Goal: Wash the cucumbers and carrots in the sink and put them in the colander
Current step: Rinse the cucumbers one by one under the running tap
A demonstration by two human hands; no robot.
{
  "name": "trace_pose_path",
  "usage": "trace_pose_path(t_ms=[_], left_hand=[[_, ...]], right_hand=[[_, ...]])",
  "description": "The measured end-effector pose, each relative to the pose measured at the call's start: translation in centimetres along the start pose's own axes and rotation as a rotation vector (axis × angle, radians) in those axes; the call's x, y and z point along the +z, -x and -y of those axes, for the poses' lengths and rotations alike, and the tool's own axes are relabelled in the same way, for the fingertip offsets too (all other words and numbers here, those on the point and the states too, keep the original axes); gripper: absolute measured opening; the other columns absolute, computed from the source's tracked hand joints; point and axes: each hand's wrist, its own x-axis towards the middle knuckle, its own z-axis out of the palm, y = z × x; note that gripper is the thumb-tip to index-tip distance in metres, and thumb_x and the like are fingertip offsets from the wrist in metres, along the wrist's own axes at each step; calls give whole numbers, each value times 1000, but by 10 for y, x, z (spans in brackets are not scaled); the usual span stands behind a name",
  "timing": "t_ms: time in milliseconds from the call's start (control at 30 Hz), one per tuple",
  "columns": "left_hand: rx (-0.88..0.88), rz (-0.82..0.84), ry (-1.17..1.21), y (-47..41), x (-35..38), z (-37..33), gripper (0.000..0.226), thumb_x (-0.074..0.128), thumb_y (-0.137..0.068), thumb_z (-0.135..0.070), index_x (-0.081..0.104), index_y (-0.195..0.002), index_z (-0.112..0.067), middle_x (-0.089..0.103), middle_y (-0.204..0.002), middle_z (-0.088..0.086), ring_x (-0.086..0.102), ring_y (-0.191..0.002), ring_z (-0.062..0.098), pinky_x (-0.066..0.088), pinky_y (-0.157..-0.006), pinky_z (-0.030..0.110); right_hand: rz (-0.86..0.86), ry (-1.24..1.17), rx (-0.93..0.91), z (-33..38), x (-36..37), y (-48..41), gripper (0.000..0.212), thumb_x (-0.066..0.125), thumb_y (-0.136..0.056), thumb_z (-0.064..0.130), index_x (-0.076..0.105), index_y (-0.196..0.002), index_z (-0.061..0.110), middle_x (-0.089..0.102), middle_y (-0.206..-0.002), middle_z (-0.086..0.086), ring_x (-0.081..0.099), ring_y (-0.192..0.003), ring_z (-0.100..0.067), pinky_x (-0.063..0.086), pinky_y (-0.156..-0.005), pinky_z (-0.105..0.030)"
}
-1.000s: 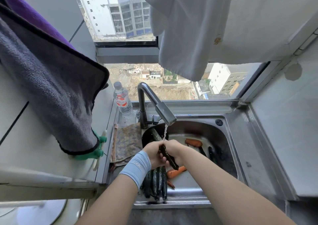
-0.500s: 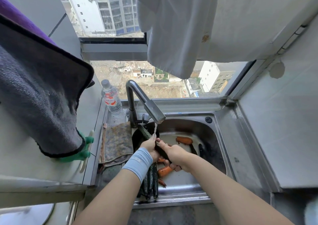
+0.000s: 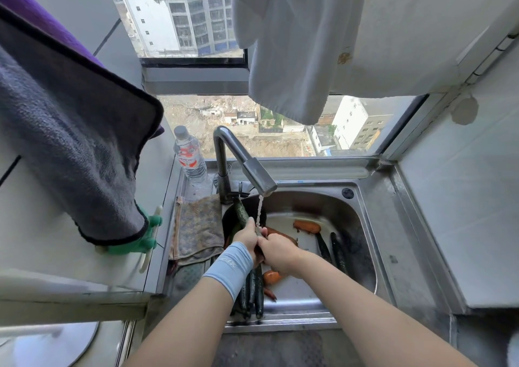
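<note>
Head view: left hand (image 3: 248, 237) and right hand (image 3: 278, 250) meet under the faucet (image 3: 252, 173) stream over the sink (image 3: 323, 206), fingers curled round a vegetable hidden between them.

Cucumbers (image 3: 258, 296) and carrots (image 3: 307, 226) in the sink (image 3: 309, 203); faucet (image 3: 247, 167) behind; bottle (image 3: 189, 156) and cloth (image 3: 196, 226) left.

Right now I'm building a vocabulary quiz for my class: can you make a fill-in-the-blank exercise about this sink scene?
The wristband on the left wrist is light ___.
The bottle stands to the ___ of the faucet.
Dark cucumbers and orange ___ lie in the sink.
Missing words: blue; left; carrots.
</note>
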Motion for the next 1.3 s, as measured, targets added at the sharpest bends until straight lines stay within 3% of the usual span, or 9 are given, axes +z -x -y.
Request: trace_pose_path(t_ms=[133, 333, 533, 633, 733, 833, 1033, 1167, 1300], left_hand=[[-62, 6, 27, -6, 2, -7, 52, 39, -99, -53, 49, -71, -11, 57, -44, 1, 53, -50, 18, 46, -52, 26], [-47, 125, 184, -15, 2, -11, 34, 40, -105, -20, 46, -72, -9, 47, -60, 4, 46, -53, 16, 44, -60, 29], [-67, 62, 267, -15, 5, -9, 54, 37, -96, -61, 42, -67, -16, 39, -43, -5, 33, -28, 9, 34, -36, 14], [-96, 105, 292, -10, 2, -5, 57, 38, -94, -64, 47, -72, -13, 54, -49, 1, 49, -41, 16, 46, -46, 25], [-192, 189, 122, 5, -3, 2, 49, 51, -86, -69, 55, -79, -20, 71, -84, 7, 64, -66, 25, 52, -58, 37], [-248, 214, 30, 13, -6, 7, 45, 52, -87, -66, 57, -78, -22, 71, -80, 8, 63, -67, 26, 52, -59, 35], [-156, 116, -34, 7, 4, -4, 30, 42, -104, -17, 47, -75, -8, 50, -66, 4, 50, -54, 17, 45, -53, 34], [-10, -46, 49, -8, 7, -5, 38, 48, -102, -28, 44, -70, -9, 44, -54, 3, 43, -52, 18, 44, -51, 30], [-17, -66, 82, -11, 6, -4, 53, 40, -99, -53, 44, -69, -9, 48, -58, 4, 47, -50, 19, 46, -45, 23]], right_hand=[[1, 85, 13, 0, -6, 6, 35, 31, -105, 40, 56, -111, 18, 55, -89, 1, 52, -73, -19, 46, -63, -30], [97, -205, 144, -15, -18, 17, 30, 33, -104, 40, 54, -94, 21, 48, -66, -2, 33, -45, -12, 27, -45, -22], [137, -134, 76, -22, -12, 19, 31, 37, -103, 42, 55, -111, 19, 46, -63, 3, 37, -46, -12, 34, -42, -22], [92, -208, 132, -18, -17, 20, 37, 35, -102, 46, 56, -110, 17, 49, -62, 0, 38, -41, -12, 31, -41, -18], [57, -287, 178, -12, -20, 18, 36, 35, -102, 48, 55, -101, 19, 53, -59, 3, 41, -34, -8, 29, -39, -14], [28, -210, 191, -6, -17, 13, 40, 35, -101, 51, 56, -99, 17, 54, -61, -1, 42, -41, -15, 31, -43, -17], [-23, 151, 16, -19, -16, 16, 41, 38, -103, 50, 59, -106, 15, 62, -85, 0, 58, -73, -17, 39, -54, -27], [-56, 347, -77, -20, -15, 19, 46, 43, -101, 51, 55, -125, 14, 64, -123, -7, 59, -111, -26, 46, -84, -35], [-63, 324, -74, -19, -17, 19, 46, 43, -99, 55, 58, -118, 15, 65, -112, -5, 59, -100, -23, 46, -82, -36]])
